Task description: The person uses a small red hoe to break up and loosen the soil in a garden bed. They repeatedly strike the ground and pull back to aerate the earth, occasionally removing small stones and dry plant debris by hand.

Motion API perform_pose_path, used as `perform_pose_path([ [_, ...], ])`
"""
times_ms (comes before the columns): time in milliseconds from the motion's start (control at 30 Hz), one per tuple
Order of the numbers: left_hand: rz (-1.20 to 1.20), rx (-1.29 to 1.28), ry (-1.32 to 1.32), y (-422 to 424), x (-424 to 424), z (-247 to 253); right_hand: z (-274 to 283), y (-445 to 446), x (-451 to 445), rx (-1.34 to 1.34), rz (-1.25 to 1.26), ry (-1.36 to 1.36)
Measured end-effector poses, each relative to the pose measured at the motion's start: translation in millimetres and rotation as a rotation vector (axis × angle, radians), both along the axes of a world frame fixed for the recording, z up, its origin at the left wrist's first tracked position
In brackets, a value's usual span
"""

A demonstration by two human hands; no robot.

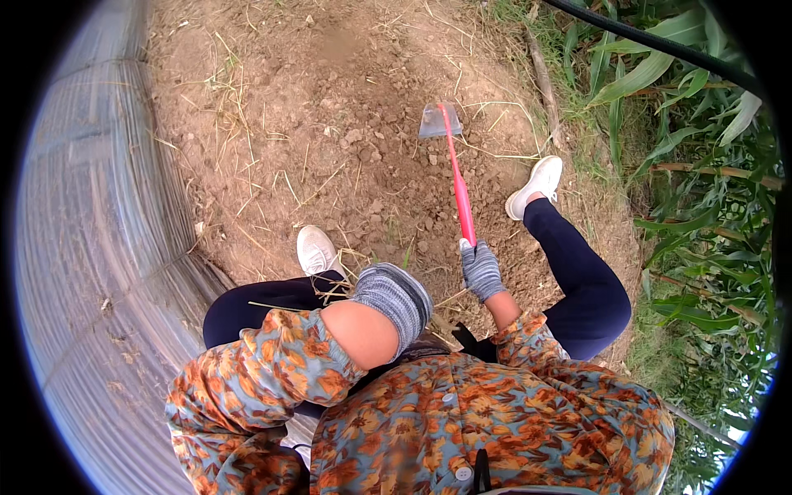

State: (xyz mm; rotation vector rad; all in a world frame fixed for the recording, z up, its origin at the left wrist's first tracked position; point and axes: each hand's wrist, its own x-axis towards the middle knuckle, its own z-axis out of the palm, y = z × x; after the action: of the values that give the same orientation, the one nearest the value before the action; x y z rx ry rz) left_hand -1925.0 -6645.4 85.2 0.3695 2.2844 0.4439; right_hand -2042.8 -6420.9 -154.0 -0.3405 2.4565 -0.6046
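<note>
My right hand (482,270), in a grey knitted glove, is closed around the red handle of a short hand hoe (463,207). The hoe's flat metal blade (433,122) rests at the loosened soil (383,167) in front of me. Nearer to the camera, my left hand (396,294) wears a matching glove and is bent down in front of my body. Its fingers are hidden behind the wrist and glove cuff. Dry grass stems (348,263) stick out beside it, but whether the hand grips them does not show.
Ribbed, translucent plastic sheeting (105,204) rises along the left. Leafy maize plants (699,247) border the right, with a dark hose or cable (649,42) across the upper corner. A wooden stick (542,80) lies near the grass. My white shoes (317,250) stand apart on the soil.
</note>
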Motion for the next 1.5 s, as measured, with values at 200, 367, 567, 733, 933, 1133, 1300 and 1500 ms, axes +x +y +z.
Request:
perform_pose_path([
  [200, -0.032, 0.042, 0.047, 2.9, -11.2, -13.4, 7.1, -100.3, -54.0, -0.1, -0.381, -0.618],
  [367, 0.033, -0.009, 0.102, -6.2, -9.7, -24.8, 21.1, -152.1, -95.1, -0.196, -0.213, -0.396],
  [567, 0.035, -0.028, 0.05, -4.9, -4.0, -19.3, -9.0, 11.1, -3.3, 0.428, 0.282, -0.082],
  [733, -0.009, 0.003, 0.029, 5.7, -5.4, -10.9, 73.2, 38.3, 32.1, 0.425, 0.039, -0.435],
  [933, -0.002, -0.079, 0.032, 7.0, -17.5, -15.6, 74.5, 39.9, 2.9, -0.235, -0.483, -0.922],
  [1133, -0.049, -0.178, -0.06, -7.0, -2.5, -22.2, 108.8, 7.2, -19.6, -0.144, -0.355, -0.798],
  [1300, 0.013, -0.099, -0.072, 1.9, 7.3, -4.3, 108.4, 71.0, 29.4, 0.034, -0.253, -0.426],
  [1500, -0.011, -0.055, -0.022, 3.6, 5.4, 11.1, 66.1, 32.8, 13.1, 0.074, -0.438, -0.683],
])
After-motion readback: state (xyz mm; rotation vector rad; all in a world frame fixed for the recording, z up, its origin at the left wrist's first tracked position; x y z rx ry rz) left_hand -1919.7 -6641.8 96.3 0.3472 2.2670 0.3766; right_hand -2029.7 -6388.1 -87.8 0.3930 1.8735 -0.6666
